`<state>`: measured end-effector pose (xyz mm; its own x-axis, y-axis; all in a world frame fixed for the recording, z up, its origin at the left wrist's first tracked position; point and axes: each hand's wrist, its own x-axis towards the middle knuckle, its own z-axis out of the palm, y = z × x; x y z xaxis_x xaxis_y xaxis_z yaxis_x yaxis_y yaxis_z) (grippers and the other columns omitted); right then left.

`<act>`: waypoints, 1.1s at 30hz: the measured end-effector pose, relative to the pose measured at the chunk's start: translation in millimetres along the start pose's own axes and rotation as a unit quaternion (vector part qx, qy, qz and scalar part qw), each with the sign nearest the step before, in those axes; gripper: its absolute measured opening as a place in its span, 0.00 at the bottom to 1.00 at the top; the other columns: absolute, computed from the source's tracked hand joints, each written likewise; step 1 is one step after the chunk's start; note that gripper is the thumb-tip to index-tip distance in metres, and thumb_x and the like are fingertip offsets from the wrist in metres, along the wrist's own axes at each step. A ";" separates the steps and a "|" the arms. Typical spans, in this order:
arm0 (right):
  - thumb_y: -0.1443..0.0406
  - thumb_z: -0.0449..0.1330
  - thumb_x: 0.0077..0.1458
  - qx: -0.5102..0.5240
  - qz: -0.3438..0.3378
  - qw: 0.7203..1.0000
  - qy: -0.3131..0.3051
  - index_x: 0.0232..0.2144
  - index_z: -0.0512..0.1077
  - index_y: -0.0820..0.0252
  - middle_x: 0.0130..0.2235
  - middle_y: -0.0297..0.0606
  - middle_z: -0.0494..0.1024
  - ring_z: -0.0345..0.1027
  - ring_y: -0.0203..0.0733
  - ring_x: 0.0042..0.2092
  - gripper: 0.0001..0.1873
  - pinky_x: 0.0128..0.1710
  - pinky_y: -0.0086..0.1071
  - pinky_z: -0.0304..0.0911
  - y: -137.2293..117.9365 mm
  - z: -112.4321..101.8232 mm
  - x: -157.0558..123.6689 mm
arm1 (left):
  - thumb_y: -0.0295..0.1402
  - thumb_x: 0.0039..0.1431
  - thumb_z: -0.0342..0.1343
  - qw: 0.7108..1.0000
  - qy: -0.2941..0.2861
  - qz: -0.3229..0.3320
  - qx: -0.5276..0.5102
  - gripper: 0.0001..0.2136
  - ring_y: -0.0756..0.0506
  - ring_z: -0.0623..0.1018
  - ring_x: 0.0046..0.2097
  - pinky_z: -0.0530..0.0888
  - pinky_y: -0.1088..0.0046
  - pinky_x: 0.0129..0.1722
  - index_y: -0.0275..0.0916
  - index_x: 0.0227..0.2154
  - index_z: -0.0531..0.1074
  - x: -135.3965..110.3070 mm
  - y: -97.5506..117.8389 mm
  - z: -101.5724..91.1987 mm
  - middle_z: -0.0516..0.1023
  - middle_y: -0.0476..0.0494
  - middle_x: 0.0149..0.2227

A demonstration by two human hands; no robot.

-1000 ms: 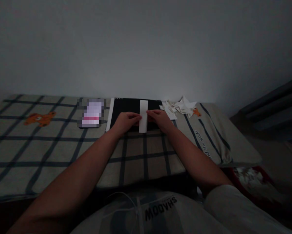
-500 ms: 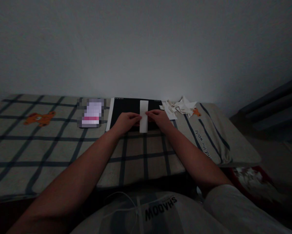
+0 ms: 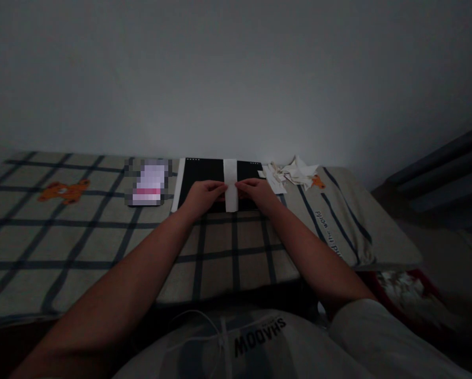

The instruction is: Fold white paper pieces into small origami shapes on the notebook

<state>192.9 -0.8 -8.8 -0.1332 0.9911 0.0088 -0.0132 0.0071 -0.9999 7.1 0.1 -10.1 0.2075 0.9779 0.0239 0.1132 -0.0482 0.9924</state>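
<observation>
A narrow strip of white paper [image 3: 231,173] stands lengthwise between my two hands, in front of a flat black sheet or board [image 3: 202,171] with a white left edge. My left hand [image 3: 204,198] pinches the strip's left edge between thumb and fingertips. On the opposite edge, at about the same height, my right hand [image 3: 256,192] pinches it too. The lower fingers of both hands are partly hidden behind the strip and in shadow. Right of the black sheet lies a heap of crumpled and torn white paper [image 3: 299,172].
A phone with a blurred-out screen [image 3: 149,181] lies left of the black sheet. Everything rests on a checked cloth [image 3: 152,242] with orange bear prints, against a grey wall [image 3: 236,79]. Below the right edge, a red container [image 3: 425,281] holds white scraps.
The paper strip has shifted slightly up and to the left, and its top now leans a little left. Both hands keep their pinch and have barely moved.
</observation>
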 end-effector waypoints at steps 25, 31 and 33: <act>0.56 0.67 0.43 0.002 -0.005 1.000 -0.003 0.30 0.77 0.62 0.28 0.36 0.78 0.71 0.35 0.30 0.15 0.35 0.33 0.68 3.4 -1.1 0.7 | 0.39 0.44 0.66 1.000 0.020 -0.021 -0.007 0.15 0.46 0.79 0.34 0.77 0.67 0.40 0.35 0.34 0.78 -4.8 10.5 -1.0 0.81 0.42 0.34; 0.56 0.67 0.43 0.001 -0.002 1.000 -0.007 0.31 0.77 0.62 0.29 0.36 0.78 0.71 0.36 0.30 0.16 0.36 0.34 0.68 5.1 -1.5 1.9 | 0.42 0.43 0.67 1.000 0.002 -0.021 -0.021 0.18 0.46 0.79 0.35 0.77 0.67 0.42 0.35 0.35 0.78 -2.3 5.4 -1.4 0.81 0.42 0.35; 0.55 0.66 0.43 0.002 -0.002 1.000 -0.010 0.31 0.77 0.62 0.28 0.36 0.78 0.71 0.35 0.30 0.16 0.35 0.33 0.68 5.2 -1.1 1.8 | 0.41 0.43 0.67 0.999 0.011 -0.026 -0.014 0.17 0.46 0.79 0.35 0.77 0.67 0.41 0.35 0.35 0.78 -2.8 7.2 -1.0 0.81 0.42 0.35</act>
<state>193.6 1.2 -14.0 -0.1536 0.9881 0.0127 -0.0168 0.0103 -0.9998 6.4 -2.7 -2.9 0.1812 0.9831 -0.0263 0.0959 0.0090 0.9953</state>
